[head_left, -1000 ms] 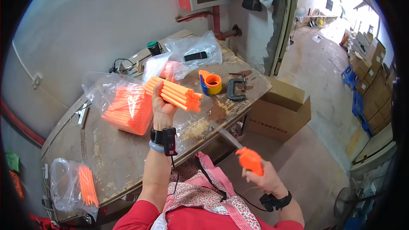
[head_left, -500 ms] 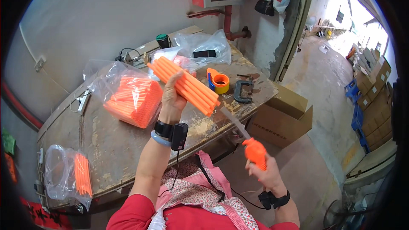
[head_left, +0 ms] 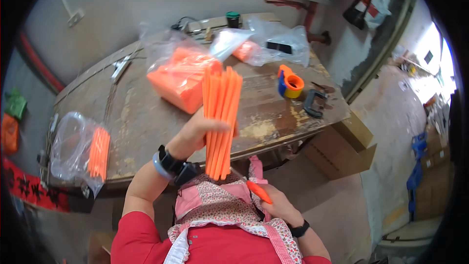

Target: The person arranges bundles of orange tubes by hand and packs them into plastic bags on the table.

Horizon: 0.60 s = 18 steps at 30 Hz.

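Note:
My left hand (head_left: 207,129) is closed around a bundle of orange plastic tubes (head_left: 222,142), held upright above the table's front edge. Lower and to the right, my right hand (head_left: 282,204) grips the orange handle of a bladed hand tool (head_left: 259,192). Its narrow metal blade points toward the bundle's lower end and is mostly hidden now. Behind the bundle, a clear plastic bag (head_left: 171,85) full of similar orange tubes lies on the worn wooden table (head_left: 137,122). More orange tubes (head_left: 99,154) lie at the left, partly in a clear bag.
Toward the table's right end are a yellow and orange ring-shaped holder (head_left: 293,87) with a blue part and a dark C-clamp (head_left: 315,102). A phone (head_left: 279,47) rests on clear plastic farther back. An open cardboard box (head_left: 337,151) stands on the floor beyond the right edge.
My left hand has brought the tube bundle nearer and turned it upright. My right hand has moved in toward its lower end with the bladed tool. The head view has shifted.

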Available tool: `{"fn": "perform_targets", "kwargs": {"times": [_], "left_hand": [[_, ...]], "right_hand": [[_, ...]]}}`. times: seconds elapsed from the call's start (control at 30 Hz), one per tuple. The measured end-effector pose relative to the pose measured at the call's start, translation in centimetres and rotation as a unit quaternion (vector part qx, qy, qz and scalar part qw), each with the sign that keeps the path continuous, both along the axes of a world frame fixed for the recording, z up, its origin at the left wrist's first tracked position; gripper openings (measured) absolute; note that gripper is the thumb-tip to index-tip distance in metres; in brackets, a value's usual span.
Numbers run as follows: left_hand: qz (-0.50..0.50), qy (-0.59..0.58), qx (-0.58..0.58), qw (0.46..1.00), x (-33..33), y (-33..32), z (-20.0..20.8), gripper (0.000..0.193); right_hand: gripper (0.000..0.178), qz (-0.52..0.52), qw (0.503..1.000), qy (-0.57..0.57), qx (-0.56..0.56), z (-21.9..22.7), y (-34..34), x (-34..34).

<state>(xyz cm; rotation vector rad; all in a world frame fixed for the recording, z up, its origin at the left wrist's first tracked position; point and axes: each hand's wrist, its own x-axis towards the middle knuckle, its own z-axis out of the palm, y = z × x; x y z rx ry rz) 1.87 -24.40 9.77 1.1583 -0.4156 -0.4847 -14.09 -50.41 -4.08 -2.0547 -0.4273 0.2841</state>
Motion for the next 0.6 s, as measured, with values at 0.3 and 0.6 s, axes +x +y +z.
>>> {"fn": "perform_targets", "kwargs": {"times": [0.3,0.6], "left_hand": [[0.177,0.005,0.192,0.965,-14.1,9.3,-9.9,0.043],[0.149,-0.001,0.203,0.968,-17.9,11.9,-16.2,0.055]], "right_hand": [[0.070,0.230,0.955,-0.178,-0.054,-5.3,12.0,7.2],[0.070,0.337,0.857,0.253,0.297,0.8,19.4,7.9]]}}
